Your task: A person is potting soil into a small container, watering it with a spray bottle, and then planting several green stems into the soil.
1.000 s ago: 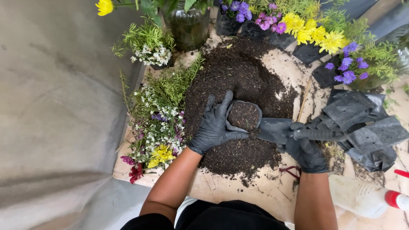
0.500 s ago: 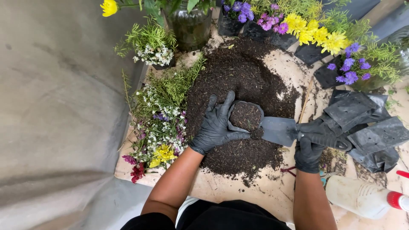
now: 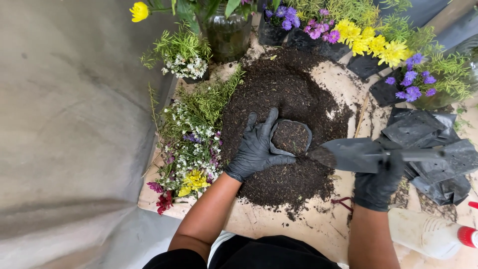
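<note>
One small black nursery bag [image 3: 291, 137], filled almost to its rim with dark potting soil, is held upright on the soil heap [image 3: 279, 99] and is cupped from its left side by the gloved left hand [image 3: 256, 149], whose fingers are wrapped against the bag wall. The bag is judged to be thin, soft plastic: it would buckle if squeezed, so it is best supported low and around the side, as it is now, never by the floppy rim. With its load it is probably fairly heavy for its size and liable to spill if tipped. Just to the right of the bag, a dark trowel [image 3: 351, 154] is held level with its tip near the rim, and its handle is clamped in the gloved right hand [image 3: 381, 177]. Beyond that hand lies a pile of empty black bags [image 3: 433, 144]; cut flowers [image 3: 191, 149] lie beyond the left hand.
</note>
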